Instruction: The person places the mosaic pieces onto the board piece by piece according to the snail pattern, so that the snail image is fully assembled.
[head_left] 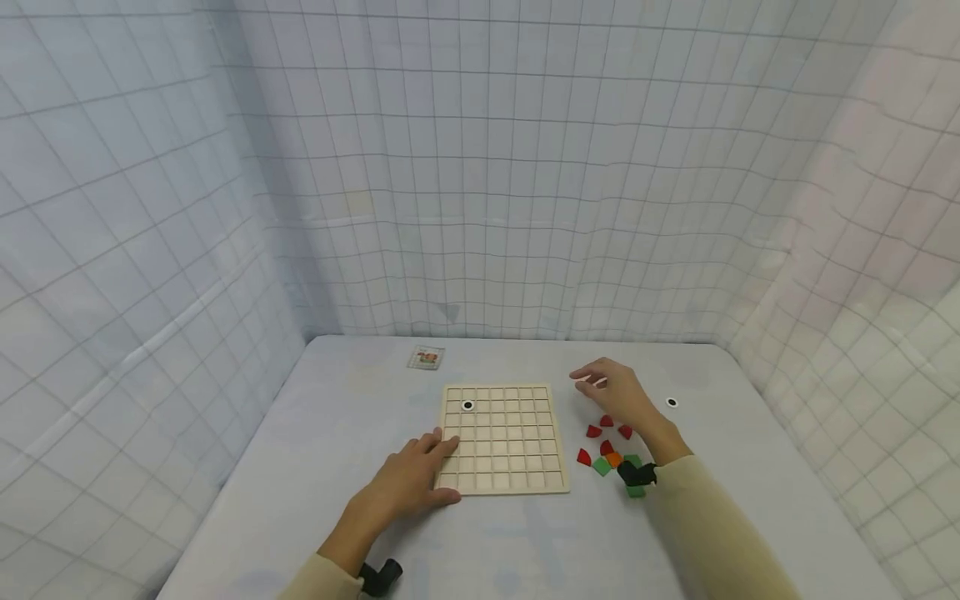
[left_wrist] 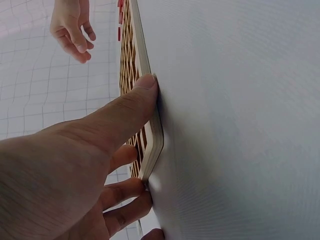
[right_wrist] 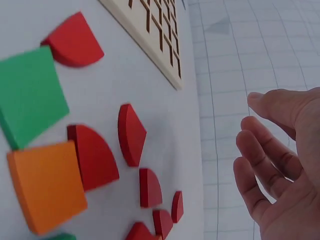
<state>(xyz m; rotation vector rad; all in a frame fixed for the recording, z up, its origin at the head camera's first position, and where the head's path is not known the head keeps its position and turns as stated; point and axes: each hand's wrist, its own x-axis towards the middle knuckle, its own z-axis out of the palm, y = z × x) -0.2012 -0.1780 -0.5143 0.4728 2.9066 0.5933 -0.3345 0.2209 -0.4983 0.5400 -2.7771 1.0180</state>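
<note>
Your left hand (head_left: 411,477), spread without grasping, touches the square cream wooden gridded board (head_left: 504,446), apparently steadying it; your right hand (head_left: 618,393), loosely curved, empty, hovers near red quarter-circle blocks (right_wrist: 97,162).

The left forearm (head_left: 356,521) is slanting inward from the bottom, a beige sleeve (head_left: 322,579) covering all but its end. The left hand (head_left: 408,477) is lying low, palm down, its fingers spreading forward and bending slightly, while the left thumb (left_wrist: 125,112) is stretching out nearly straight, well apart from them. The right arm is angling up and inward, its own beige sleeve (head_left: 716,529) stopping before the right wrist (head_left: 669,442). The right hand (head_left: 615,393) is hanging in the air farther forward than the left, gripping nothing; its fingers (right_wrist: 252,145) are curving loosely, and the right thumb (right_wrist: 280,106) is standing apart from their tips.
</note>
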